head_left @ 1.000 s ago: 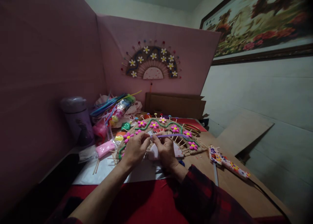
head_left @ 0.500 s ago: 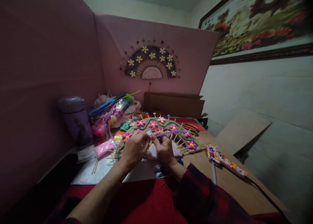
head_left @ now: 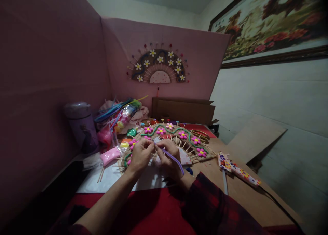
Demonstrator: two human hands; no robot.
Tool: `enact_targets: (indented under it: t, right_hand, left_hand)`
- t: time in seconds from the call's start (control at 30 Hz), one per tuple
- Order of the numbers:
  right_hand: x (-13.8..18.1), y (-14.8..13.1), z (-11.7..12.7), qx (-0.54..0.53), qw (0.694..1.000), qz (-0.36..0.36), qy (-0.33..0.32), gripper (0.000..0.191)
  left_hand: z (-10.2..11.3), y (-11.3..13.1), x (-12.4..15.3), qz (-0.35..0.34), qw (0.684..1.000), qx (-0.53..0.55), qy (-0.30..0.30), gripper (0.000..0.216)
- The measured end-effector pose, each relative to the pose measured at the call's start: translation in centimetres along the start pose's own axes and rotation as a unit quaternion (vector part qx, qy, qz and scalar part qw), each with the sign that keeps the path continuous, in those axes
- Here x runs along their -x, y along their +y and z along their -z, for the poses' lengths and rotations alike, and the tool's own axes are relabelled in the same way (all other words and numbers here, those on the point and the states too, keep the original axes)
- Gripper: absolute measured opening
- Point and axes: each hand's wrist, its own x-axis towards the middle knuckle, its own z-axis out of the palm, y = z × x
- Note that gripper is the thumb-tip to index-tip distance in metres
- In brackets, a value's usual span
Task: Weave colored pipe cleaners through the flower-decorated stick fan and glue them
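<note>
A fuzzy purple pipe cleaner (head_left: 174, 159) runs from between my fingertips and hangs over the back of my right hand (head_left: 167, 159), whose thumb and fingers pinch it. Close against it, my left hand (head_left: 140, 154) is closed with thumb and forefinger together at the pipe cleaner's near end, partly hidden. Just beyond both hands lies a twine-covered fan (head_left: 175, 129) with pink clay flowers, a wavy green strip and sticks tipped with coloured balls. My hands cover part of its pale half-round base (head_left: 185, 156). A small pale object (head_left: 157, 139) shows behind my fingertips.
Left are a purple tumbler (head_left: 82, 129), a pink clay packet (head_left: 110, 155) and a heap of bagged craft supplies (head_left: 123, 115). On the right lie a flower-patterned glue gun (head_left: 238, 170) with a cord and gold-handled scissors (head_left: 201, 135). A similar fan (head_left: 160, 77) hangs on the pink panel.
The purple pipe cleaner's free end has swung from pointing right across the fan to hanging down over my right hand. Both hands have stayed close together at nearly the same spot.
</note>
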Motion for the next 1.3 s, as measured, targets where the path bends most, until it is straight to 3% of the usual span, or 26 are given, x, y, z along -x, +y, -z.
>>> enact_targets:
  t: [0.17, 0.3, 0.43, 0.8, 1.0, 1.3]
  right_hand:
    - [-0.1, 0.5, 0.2, -0.054, 0.994, -0.098, 0.002, 0.013]
    - [-0.4, 0.9, 0.2, -0.127, 0.985, -0.113, -0.027, 0.012]
    - [-0.6, 1.1, 0.4, -0.163, 0.979, -0.109, -0.055, 0.012]
    - [-0.7, 1.3, 0.5, -0.075, 0.993, -0.081, -0.052, 0.011]
    - [-0.7, 1.4, 0.6, -0.077, 0.992, -0.083, -0.046, 0.012]
    - [-0.7, 2.8, 0.0, -0.195, 0.97, -0.134, -0.055, 0.014]
  left_hand:
    - [0.3, 1.0, 0.1, 0.055, 0.993, 0.088, -0.063, 0.021]
    - [1.0, 1.0, -0.1, 0.101, 0.972, 0.169, -0.131, 0.02]
    - [1.7, 0.3, -0.5, 0.096, 0.961, 0.176, -0.189, 0.019]
    - [1.4, 1.5, -0.4, 0.025, 0.987, -0.013, -0.158, 0.018]
    - [1.1, 1.4, -0.1, 0.069, 0.988, 0.043, -0.134, 0.019]
    - [1.3, 1.5, -0.2, 0.091, 0.977, 0.082, -0.175, 0.024]
